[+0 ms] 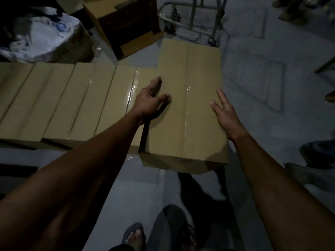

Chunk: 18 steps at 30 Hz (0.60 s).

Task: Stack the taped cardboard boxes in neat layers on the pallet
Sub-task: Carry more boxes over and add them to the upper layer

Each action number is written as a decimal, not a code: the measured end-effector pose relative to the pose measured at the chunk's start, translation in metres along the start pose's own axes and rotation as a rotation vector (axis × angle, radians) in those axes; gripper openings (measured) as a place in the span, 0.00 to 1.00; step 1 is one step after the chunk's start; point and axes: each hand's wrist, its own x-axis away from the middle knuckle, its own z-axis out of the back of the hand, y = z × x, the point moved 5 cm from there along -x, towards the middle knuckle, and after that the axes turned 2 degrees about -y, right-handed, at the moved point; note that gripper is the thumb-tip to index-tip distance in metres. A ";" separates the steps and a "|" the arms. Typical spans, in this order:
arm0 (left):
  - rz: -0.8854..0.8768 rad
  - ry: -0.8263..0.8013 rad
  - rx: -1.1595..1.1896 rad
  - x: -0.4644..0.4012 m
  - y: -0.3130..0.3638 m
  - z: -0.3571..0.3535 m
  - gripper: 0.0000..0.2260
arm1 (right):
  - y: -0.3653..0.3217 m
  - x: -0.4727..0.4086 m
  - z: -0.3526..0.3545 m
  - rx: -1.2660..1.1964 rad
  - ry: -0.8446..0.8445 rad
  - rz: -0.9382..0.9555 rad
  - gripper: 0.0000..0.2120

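A taped cardboard box (188, 73) lies flat in front of me, a strip of clear tape running down its middle seam. It sits at the right end of a row of several taped boxes (76, 98) set side by side, and stands higher than they do. My left hand (150, 98) hovers over the box's left part with fingers spread and loosely bent, holding nothing. My right hand (226, 115) lies at the box's right edge with straight fingers on the top face. The pallet is hidden under the boxes.
An open cardboard box (125, 24) stands behind the row. A bundle wrapped in plastic (41, 33) sits at the back left. A metal trolley (195, 19) is at the back. My feet in sandals (134, 236) stand on the grey floor; another person's feet (311, 174) are at the right.
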 end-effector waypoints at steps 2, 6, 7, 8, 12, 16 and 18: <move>0.007 0.012 0.020 0.025 0.045 0.016 0.37 | -0.052 0.021 0.006 0.007 -0.017 0.007 0.30; 0.013 0.060 -0.050 0.082 0.151 0.060 0.35 | -0.171 0.063 0.018 0.031 -0.060 -0.002 0.29; 0.021 0.072 -0.051 0.095 0.175 0.070 0.36 | -0.200 0.070 0.020 0.036 -0.066 0.000 0.29; 0.023 0.092 -0.033 0.111 0.203 0.086 0.37 | -0.236 0.080 0.020 0.036 -0.082 0.008 0.29; 0.030 0.184 -0.021 0.169 0.291 0.139 0.38 | -0.361 0.121 0.013 0.072 -0.137 0.052 0.29; 0.008 0.249 0.078 0.238 0.372 0.199 0.40 | -0.470 0.165 -0.006 0.098 -0.205 0.102 0.29; 0.009 0.277 0.192 0.268 0.398 0.230 0.40 | -0.516 0.183 -0.022 0.102 -0.231 0.132 0.29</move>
